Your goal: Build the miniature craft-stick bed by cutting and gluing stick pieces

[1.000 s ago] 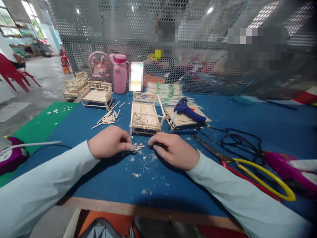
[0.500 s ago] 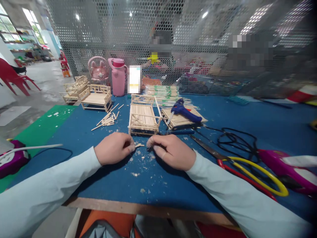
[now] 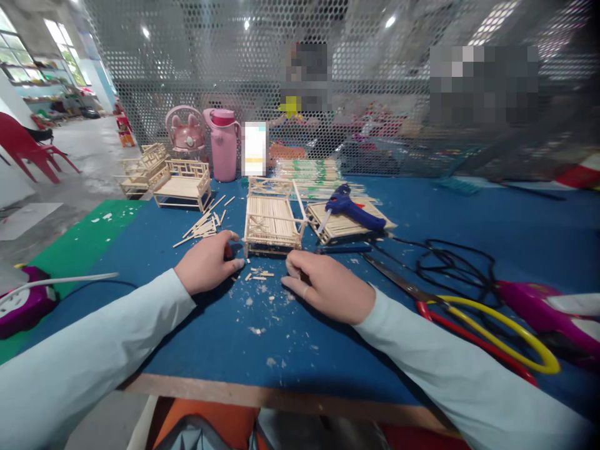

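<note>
My left hand (image 3: 206, 264) rests on the blue table with thumb and forefinger apart and nothing between them. It is beside the front left corner of a small bed-like frame (image 3: 272, 215) made of thin wooden sticks. My right hand (image 3: 330, 286) lies just in front of that frame's right corner, its fingers curled and its thumb held away from them; no object shows in it. Between the hands are several short stick pieces (image 3: 260, 275). Left of the frame, loose cut sticks (image 3: 204, 226) form a small heap.
A blue glue gun (image 3: 354, 212) lies on a stick panel (image 3: 330, 232). Scissors (image 3: 422, 294) and a black cable (image 3: 450, 265) are on the right. Finished stick benches (image 3: 182, 184), a pink flask (image 3: 224, 150) and bundled sticks (image 3: 309, 169) stand behind. Purple power strips (image 3: 28, 300) sit at the sides.
My left hand has moved left and away from me, its fingers parting from the short stick pieces. My right hand's thumb and fingers have spread apart slightly.
</note>
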Demonstrator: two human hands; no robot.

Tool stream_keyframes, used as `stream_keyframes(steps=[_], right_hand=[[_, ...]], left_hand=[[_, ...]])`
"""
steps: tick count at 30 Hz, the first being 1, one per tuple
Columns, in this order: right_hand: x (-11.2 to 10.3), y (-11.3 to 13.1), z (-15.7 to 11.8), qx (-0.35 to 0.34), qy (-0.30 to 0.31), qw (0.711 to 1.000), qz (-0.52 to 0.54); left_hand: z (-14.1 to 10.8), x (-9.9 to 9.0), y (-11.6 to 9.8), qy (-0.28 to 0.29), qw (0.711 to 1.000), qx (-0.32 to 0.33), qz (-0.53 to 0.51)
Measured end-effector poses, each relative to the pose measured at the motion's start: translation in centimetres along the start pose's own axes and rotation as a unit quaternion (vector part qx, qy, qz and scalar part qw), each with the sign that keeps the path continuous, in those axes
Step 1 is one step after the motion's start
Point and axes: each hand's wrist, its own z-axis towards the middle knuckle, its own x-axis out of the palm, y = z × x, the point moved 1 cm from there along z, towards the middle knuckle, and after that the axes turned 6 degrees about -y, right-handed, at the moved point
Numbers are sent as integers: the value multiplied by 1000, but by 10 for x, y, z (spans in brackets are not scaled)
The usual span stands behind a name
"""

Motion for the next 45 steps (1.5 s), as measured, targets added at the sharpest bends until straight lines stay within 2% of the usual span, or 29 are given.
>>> stream_keyframes(steps=[3, 6, 9, 11, 14, 16, 18, 20, 23, 27, 30, 32, 37, 41, 45], right_hand=[[-1, -2, -2, 77, 31, 995, -60], [-1, -7, -1, 83, -4, 996, -41], [-2, -10, 1, 115, -9, 987, 107], [-5, -8, 1, 149, 30, 958, 244], [-11, 2, -1, 150, 99, 907, 380], [-14, 8, -3, 130, 139, 890, 414], [-18, 7, -5, 119, 168, 884, 420], [-25, 0, -6, 121, 163, 887, 416], [-39, -21, -7, 144, 99, 899, 402], [-49, -38, -5, 166, 48, 930, 325], [-40, -35, 0, 151, 24, 969, 197], [-29, -31, 4, 137, -14, 984, 115], [-11, -28, 13, 138, -93, 986, -3], [-7, -28, 17, 142, -96, 985, -11], [-6, -24, 16, 139, -58, 988, 25]], left_hand=[[2, -3, 3, -9, 1000, -4, 3], [5, -9, 2, -64, 998, -16, -3], [2, -11, -7, -141, 989, -30, -44], [-6, -9, -19, -159, 983, -10, -88], [-21, -3, -38, -76, 988, 48, -127], [-30, 1, -48, -26, 990, 73, -116], [-35, 3, -53, -3, 992, 87, -95], [-36, 3, -54, 4, 993, 94, -70], [-32, 0, -49, 9, 995, 98, -29], [-19, -7, -27, -3, 996, 73, 56], [-8, -9, -9, -44, 995, 46, 76], [-2, -6, -3, -50, 996, 40, 58], [9, 4, -8, -64, 997, 44, 30], [14, 5, -7, -70, 997, 33, 7], [17, -10, 13, -87, 996, -14, 21]])
